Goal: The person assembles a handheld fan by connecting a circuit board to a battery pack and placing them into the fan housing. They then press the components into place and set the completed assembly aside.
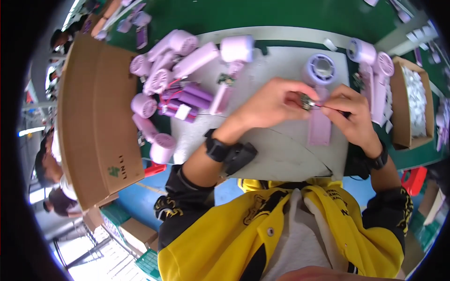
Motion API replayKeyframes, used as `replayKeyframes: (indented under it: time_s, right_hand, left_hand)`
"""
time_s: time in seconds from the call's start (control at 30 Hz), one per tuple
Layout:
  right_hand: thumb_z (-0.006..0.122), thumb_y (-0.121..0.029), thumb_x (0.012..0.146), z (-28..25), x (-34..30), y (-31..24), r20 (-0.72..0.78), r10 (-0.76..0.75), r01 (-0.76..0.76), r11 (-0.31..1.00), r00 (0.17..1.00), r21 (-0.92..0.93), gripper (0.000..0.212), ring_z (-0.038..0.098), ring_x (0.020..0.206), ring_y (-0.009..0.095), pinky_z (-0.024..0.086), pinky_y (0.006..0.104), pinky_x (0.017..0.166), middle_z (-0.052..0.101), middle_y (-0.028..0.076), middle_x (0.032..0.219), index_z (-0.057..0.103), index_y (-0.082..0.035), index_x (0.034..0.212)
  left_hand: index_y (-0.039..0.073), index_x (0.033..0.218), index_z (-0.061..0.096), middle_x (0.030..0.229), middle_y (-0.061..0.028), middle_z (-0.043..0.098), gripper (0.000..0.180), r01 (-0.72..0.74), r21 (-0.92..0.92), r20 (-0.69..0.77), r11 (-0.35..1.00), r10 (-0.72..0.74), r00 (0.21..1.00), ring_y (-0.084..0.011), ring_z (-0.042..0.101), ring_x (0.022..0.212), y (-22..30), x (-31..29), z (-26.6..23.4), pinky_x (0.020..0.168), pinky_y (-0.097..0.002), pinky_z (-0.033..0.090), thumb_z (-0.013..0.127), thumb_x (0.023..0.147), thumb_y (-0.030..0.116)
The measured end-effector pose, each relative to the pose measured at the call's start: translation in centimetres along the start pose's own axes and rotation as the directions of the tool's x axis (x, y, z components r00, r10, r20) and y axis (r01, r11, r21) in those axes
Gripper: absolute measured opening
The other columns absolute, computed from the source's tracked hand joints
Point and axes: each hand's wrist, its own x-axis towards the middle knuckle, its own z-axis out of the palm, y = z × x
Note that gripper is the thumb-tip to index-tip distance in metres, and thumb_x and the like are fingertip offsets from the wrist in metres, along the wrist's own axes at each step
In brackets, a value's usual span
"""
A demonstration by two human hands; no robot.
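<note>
Both hands raised over a pale mat [276, 152] on the green surface [300, 13]. Left hand [268, 105]: fingers curled and closed on a small circuit board [306, 101], metallic-looking, detail too blurred to read. Right hand [350, 112]: thumb and forefinger pinched together on a thin lead [319, 104] just beside the board; where the lead ends cannot be made out. Board sits between the two hands, above a lilac fan housing [319, 127] that lies with its round head away from the person, handle toward them. Left on the mat, another lilac housing [220, 99], a green board showing near its head. Further left, a heap of lilac housings [159, 80], with purple cells [194, 96] and red wires [171, 89] beside it; big cardboard box [101, 122] at the far left. On the right, more lilac fan parts [380, 84], then an open carton [402, 105] of small white pieces [415, 100]. Dark bands on both wrists; yellow and black jacket [211, 234].
</note>
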Motion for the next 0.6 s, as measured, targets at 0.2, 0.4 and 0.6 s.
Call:
replayKeyframes:
  time_s: [0.2, 0.4, 0.6]
  right_hand:
    - [0.073, -0.001, 0.078, -0.2, -0.1, 0.2, 0.091, 0.004, -0.009, 0.999, 0.996, 0.049, 0.011, 0.053, 0.064, 0.015, 0.038, 0.0268, 0.055, 0.057, 0.008, 0.082, 0.071, 0.000, 0.089]
    - [0.072, 0.000, 0.078, -0.2, -0.2, 0.4, 0.044, 0.030, -0.032, 0.999, 0.999, 0.035, 0.010, 0.052, 0.063, 0.015, 0.037, 0.0273, 0.054, 0.055, 0.007, 0.078, 0.071, 0.000, 0.088]
    - [0.069, -0.004, 0.080, -0.8, -1.4, 0.7, 0.062, 0.028, -0.022, 0.995, 0.998, -0.095, 0.009, 0.050, 0.065, 0.017, 0.038, 0.0295, 0.057, 0.056, 0.007, 0.078, 0.068, 0.002, 0.087]
  left_hand:
    - [0.001, 0.112, 0.063, 0.091, -0.0025, 0.065, 0.034, 0.037, -0.015, 0.007, 0.999, -0.037, 0.999, -0.0071, 0.060, 0.082, 0.1, 0.4, -0.4, 0.071, -0.0226, 0.051, 0.071, 0.080, -0.006]
    - [0.001, 0.108, 0.063, 0.094, -0.0034, 0.066, 0.032, 0.014, -0.140, -0.057, 0.990, -0.022, 0.998, -0.0084, 0.062, 0.086, -0.3, 0.8, 0.0, 0.077, -0.0247, 0.054, 0.071, 0.079, -0.008]
    - [0.002, 0.103, 0.065, 0.097, -0.0042, 0.067, 0.031, -0.193, -0.035, -0.039, 0.981, 0.191, 0.981, -0.0122, 0.065, 0.088, -2.6, 1.2, 0.7, 0.081, -0.0277, 0.056, 0.074, 0.075, -0.008]
